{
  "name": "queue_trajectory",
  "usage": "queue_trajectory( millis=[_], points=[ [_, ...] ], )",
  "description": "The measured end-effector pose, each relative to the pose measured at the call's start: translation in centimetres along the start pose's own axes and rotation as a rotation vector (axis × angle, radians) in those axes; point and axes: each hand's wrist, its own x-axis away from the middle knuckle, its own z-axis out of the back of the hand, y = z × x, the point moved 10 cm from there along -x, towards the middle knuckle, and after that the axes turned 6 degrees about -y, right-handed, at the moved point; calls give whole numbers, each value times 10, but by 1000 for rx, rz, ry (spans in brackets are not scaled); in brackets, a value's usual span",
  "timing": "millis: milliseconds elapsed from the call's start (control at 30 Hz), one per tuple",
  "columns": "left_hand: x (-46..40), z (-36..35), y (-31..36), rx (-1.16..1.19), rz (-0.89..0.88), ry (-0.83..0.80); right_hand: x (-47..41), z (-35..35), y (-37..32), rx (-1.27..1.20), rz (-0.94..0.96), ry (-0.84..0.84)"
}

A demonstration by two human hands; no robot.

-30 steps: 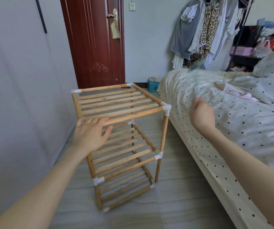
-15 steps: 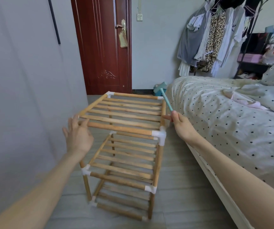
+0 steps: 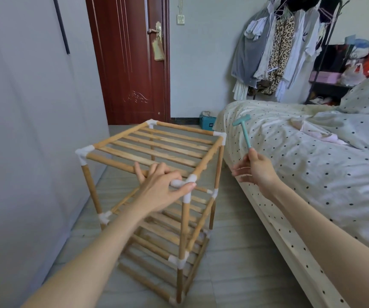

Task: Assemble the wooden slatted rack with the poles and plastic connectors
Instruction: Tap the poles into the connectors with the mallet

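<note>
Head view. Wooden rack (image 3: 157, 150): three slatted tiers, pale poles joined by white plastic connectors (image 3: 84, 153), standing on tiled floor (image 3: 234, 274) between wall and bed (image 3: 312, 174). Lower tiers partly hidden behind forearm. Left hand (image 3: 161, 190) rests on the near top rail, fingers curled over it, thumb against the corner connector. Right hand (image 3: 257, 168) pinches a small teal hammer (image 3: 244, 130) by its handle, head raised.
</note>
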Motion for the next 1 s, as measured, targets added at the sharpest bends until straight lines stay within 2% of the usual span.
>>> queue_trajectory(
  millis=[67,200,267,367,467,567,600,633,700,733,767,800,900,933,967,1000],
  points=[
    [5,7,-20,35,25,-28,-3,12,2,161,9,61],
    [17,30,-50,33,56,-40,-9,29,-5,656,75,145],
    [23,40,-59,-102,52,40,-12,28,-7,800,71,114],
    [36,51,-56,-261,-41,262,-19,16,-15,1010,42,13],
    [48,53,-64,-284,-28,420,-25,10,-56,965,167,62],
    [59,59,-69,-230,7,475,-8,16,-94,767,364,292],
    [61,59,-70,-221,3,469,-2,16,-88,747,375,340],
    [61,61,-69,-224,2,461,-3,10,-69,813,307,296],
    [59,61,-71,-246,-1,459,-5,-9,-2,1035,8,34],
    [57,60,-71,-258,0,460,-6,-9,12,1114,-48,-39],
    [56,58,-71,-269,3,462,-8,-4,3,1076,-2,-24],
    [54,58,-71,-274,5,474,-9,4,-20,976,92,65],
    [57,59,-69,-277,4,511,14,41,-93,656,393,470],
    [58,60,-69,-272,-1,521,16,42,-94,637,396,503],
    [59,60,-68,-264,-7,527,8,32,-75,712,289,408],
    [59,62,-68,-260,-11,528,-2,16,-39,813,104,248]
  ],
)
